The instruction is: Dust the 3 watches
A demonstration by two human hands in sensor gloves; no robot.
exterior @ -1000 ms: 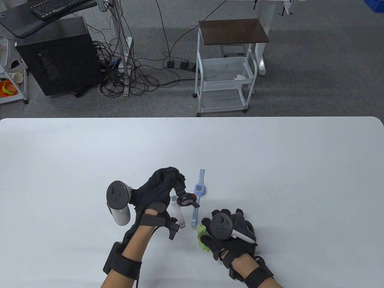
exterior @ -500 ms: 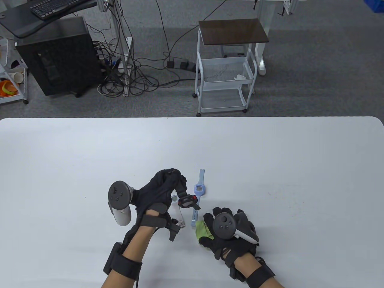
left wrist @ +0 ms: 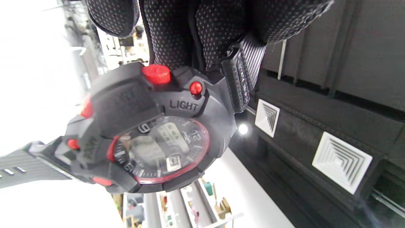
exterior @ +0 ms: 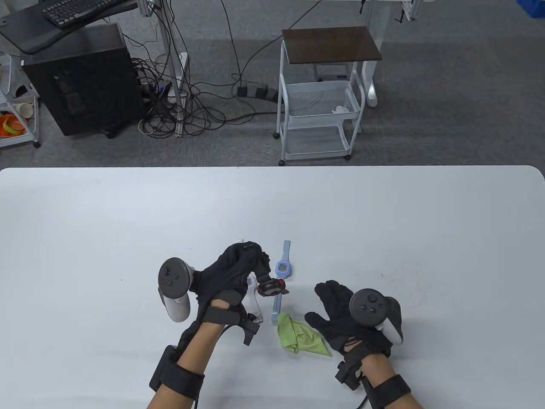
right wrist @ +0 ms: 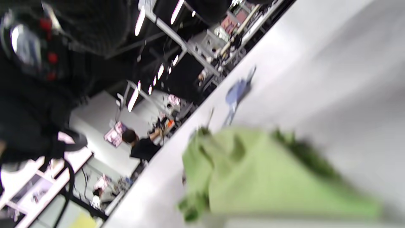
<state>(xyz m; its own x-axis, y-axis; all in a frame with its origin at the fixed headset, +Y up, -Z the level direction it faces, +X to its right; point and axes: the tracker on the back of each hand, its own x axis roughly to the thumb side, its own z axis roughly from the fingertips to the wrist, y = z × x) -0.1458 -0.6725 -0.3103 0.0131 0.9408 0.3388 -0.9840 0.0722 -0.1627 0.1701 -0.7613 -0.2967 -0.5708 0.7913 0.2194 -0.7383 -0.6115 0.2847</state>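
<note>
Black watch (exterior: 272, 287) with red buttons was held above the white table (exterior: 383, 221), gripped by the curled fingers of the left hand (exterior: 232, 272); in the left wrist view its dial (left wrist: 161, 148) faced the camera, strap running up under the gloved fingers (left wrist: 177, 34). Blue watch (exterior: 281, 279) lay flat at the black watch's 1 o'clock, strap extended. White watch (exterior: 254, 298) lay partly hidden beneath the left hand, at 8 o'clock. Green cloth (exterior: 298, 334) lay crumpled on the table at 5 o'clock. Right hand (exterior: 345, 317) hovered at the cloth's 2 o'clock, fingers spread and relaxed, holding nothing.
</note>
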